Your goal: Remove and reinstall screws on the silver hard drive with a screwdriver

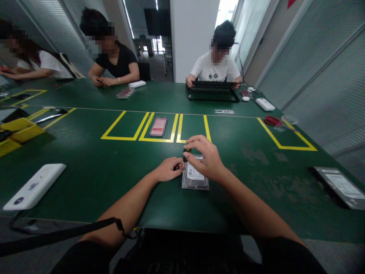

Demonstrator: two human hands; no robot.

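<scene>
A silver hard drive (pixel 196 185) with a white label lies flat on the green table in front of me. My right hand (pixel 205 156) is over its far end, partly covering the label. Between that hand's thumb and fingers is a small dark cylindrical object (pixel 187 150) with some yellow on top; its exact kind does not show. My left hand (pixel 169 169) rests on the table against the drive's left edge, fingers curled in. What those fingers pinch, if anything, is hidden.
A second drive (pixel 340 185) lies at the right. A white power bank-like block (pixel 35 185) and yellow bins (pixel 23 127) are at the left. Beyond are a pink phone-like item (pixel 158 126), yellow tape outlines, and red-handled scissors (pixel 273 121). Several people sit opposite; one holds a black frame (pixel 213 99).
</scene>
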